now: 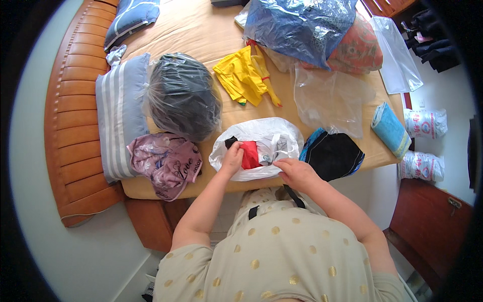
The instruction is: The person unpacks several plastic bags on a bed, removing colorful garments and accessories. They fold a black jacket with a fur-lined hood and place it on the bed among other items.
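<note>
A white plastic bag (219, 151) lies open near the bed's front edge, with a red cloth (249, 154), a small black cloth (231, 141) and pale grey fabric (268, 149) inside. My left hand (233, 158) pinches at the border of the red and black cloths. At the bag's right front rim is my right hand (296, 173), its fingertips against the plastic; whether they grip it cannot be told. Right of the bag lies a black cloth item with blue trim (332, 155). A pink printed garment (168, 162) rests to the left.
Behind the bag are a tied clear bag of dark contents (185, 96), yellow clothing (241, 75) and an empty-looking clear bag (328, 100). A rolled blue towel (390, 130) lies at the right, a striped pillow (120, 117) at the left. Large blue plastic (298, 30) covers bundles farther back.
</note>
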`<state>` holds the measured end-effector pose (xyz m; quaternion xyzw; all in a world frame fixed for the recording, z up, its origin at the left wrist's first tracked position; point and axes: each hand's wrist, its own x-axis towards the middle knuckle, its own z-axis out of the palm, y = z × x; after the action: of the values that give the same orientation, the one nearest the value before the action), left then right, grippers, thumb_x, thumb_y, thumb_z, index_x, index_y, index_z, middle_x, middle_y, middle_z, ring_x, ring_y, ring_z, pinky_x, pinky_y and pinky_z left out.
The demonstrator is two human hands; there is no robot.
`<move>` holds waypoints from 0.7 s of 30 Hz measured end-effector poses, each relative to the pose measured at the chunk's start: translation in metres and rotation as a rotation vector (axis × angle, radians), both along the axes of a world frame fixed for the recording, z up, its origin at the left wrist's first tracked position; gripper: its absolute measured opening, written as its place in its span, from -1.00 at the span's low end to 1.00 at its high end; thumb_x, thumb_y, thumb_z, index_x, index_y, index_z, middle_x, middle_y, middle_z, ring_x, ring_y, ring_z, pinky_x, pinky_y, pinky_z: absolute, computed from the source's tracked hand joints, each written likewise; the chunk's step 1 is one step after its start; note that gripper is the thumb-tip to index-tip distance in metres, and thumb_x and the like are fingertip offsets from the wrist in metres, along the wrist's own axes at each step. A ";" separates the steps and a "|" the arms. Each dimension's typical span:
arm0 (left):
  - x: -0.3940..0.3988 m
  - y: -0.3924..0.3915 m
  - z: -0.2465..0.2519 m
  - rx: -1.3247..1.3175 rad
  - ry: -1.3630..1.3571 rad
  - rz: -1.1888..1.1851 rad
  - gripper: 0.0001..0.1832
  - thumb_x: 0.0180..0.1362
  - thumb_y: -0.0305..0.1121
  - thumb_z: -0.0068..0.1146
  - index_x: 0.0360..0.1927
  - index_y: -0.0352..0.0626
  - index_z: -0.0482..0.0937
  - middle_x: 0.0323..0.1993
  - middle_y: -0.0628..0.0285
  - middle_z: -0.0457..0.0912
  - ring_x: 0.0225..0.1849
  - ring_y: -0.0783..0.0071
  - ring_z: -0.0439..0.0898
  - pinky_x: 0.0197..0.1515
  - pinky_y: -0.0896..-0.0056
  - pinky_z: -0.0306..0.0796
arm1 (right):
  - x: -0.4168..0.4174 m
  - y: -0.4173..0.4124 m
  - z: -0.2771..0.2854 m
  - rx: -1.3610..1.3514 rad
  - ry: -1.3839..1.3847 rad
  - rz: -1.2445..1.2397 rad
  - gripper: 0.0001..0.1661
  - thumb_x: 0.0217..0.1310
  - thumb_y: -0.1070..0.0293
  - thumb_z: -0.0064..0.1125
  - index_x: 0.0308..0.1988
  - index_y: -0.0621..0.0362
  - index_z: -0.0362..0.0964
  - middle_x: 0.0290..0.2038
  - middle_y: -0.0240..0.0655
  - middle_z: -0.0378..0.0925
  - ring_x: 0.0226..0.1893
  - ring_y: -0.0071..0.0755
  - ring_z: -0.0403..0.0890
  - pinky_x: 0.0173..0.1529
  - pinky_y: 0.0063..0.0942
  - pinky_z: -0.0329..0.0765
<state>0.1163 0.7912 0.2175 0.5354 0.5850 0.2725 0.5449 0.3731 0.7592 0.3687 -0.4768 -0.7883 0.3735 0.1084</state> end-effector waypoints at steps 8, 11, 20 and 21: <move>0.024 0.024 0.197 -0.308 -1.181 0.213 -0.66 0.25 -0.48 -0.20 0.09 -0.24 0.37 0.00 0.15 0.50 0.06 0.36 0.48 0.15 0.28 0.33 | -0.014 0.018 0.024 0.083 0.077 -0.209 -0.15 -0.04 0.29 0.28 0.23 0.16 0.07 0.16 -0.02 0.23 0.18 0.02 0.26 0.24 -0.26 0.25; 0.033 0.038 0.256 -0.295 -1.246 0.093 -0.69 0.25 -0.47 -0.19 0.06 -0.25 0.38 -0.03 0.15 0.51 0.02 0.37 0.50 0.12 0.31 0.36 | -0.023 0.038 0.053 0.084 0.290 -0.183 -0.15 -0.03 0.28 0.29 0.23 0.19 0.08 0.20 0.00 0.17 0.21 0.01 0.21 0.28 -0.28 0.18; 0.009 0.101 0.249 0.007 -0.893 0.263 -0.68 0.25 -0.38 -0.05 0.07 -0.12 0.29 -0.08 0.15 0.50 -0.12 0.47 0.50 0.00 0.37 0.40 | 0.044 0.037 0.126 -0.829 1.280 -0.655 -0.61 0.28 0.43 -0.11 0.10 0.24 0.29 0.01 -0.23 0.47 0.03 -0.36 0.49 0.13 -0.36 0.43; 0.012 0.101 0.250 -0.011 -0.961 0.248 -0.63 0.23 -0.37 -0.03 0.11 -0.10 0.25 -0.04 0.13 0.47 -0.09 0.46 0.49 0.02 0.34 0.39 | 0.049 0.038 0.129 -0.784 1.346 -0.653 -0.60 0.30 0.38 -0.12 0.11 0.23 0.27 0.04 -0.22 0.45 0.05 -0.34 0.47 0.15 -0.34 0.40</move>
<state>0.1284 0.8925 0.4670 0.2726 0.3282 0.5483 0.7192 0.4221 0.7969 0.4977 -0.3596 -0.1916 0.7743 0.4841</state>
